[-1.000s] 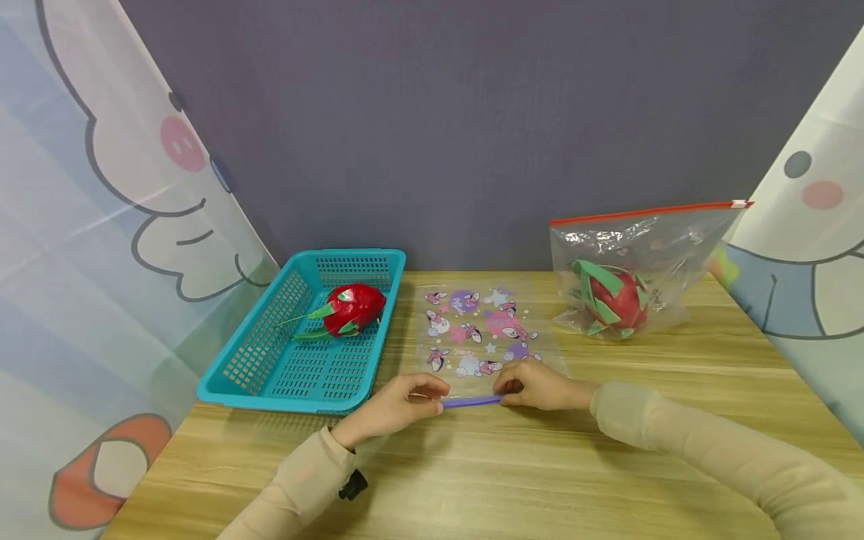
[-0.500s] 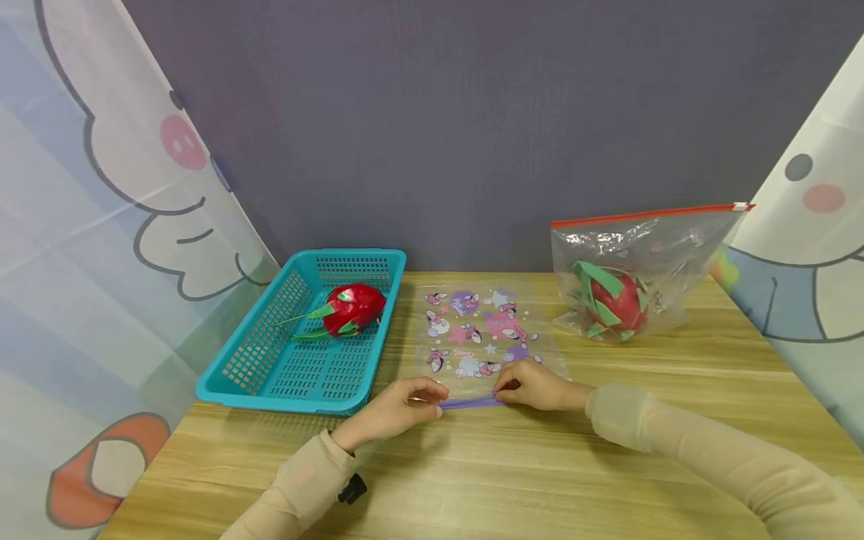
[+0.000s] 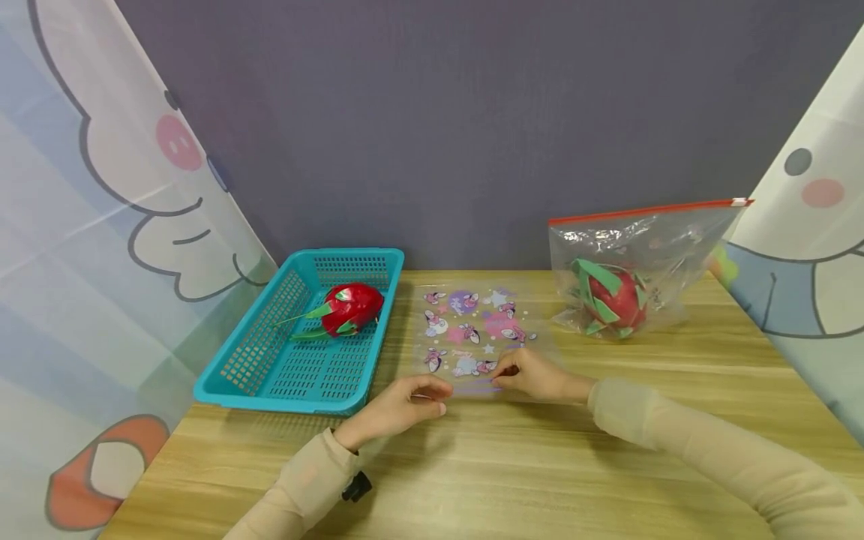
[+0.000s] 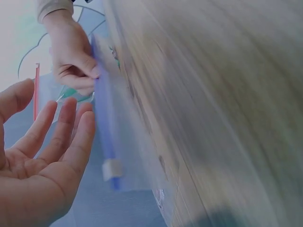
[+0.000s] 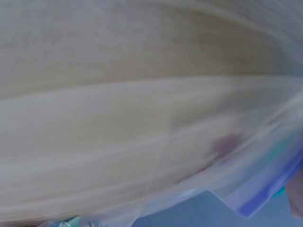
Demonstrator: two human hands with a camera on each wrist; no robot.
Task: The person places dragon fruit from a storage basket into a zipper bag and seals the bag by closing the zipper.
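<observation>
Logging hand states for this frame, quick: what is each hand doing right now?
Left hand: open, fingers straight, beside the printed zip bag's purple strip, holding nothing.
Right hand: pinching the purple strip.

Bare wooden table (image 3: 513, 465) is lying open on the near side of the fingers, so there's loads of room to pull back. To the left the teal basket (image 3: 229, 379) is sitting close, its long wall blocking that side. Past the fingertips, the bagged dragon fruit (image 3: 610, 296) is standing well off to the right.
</observation>
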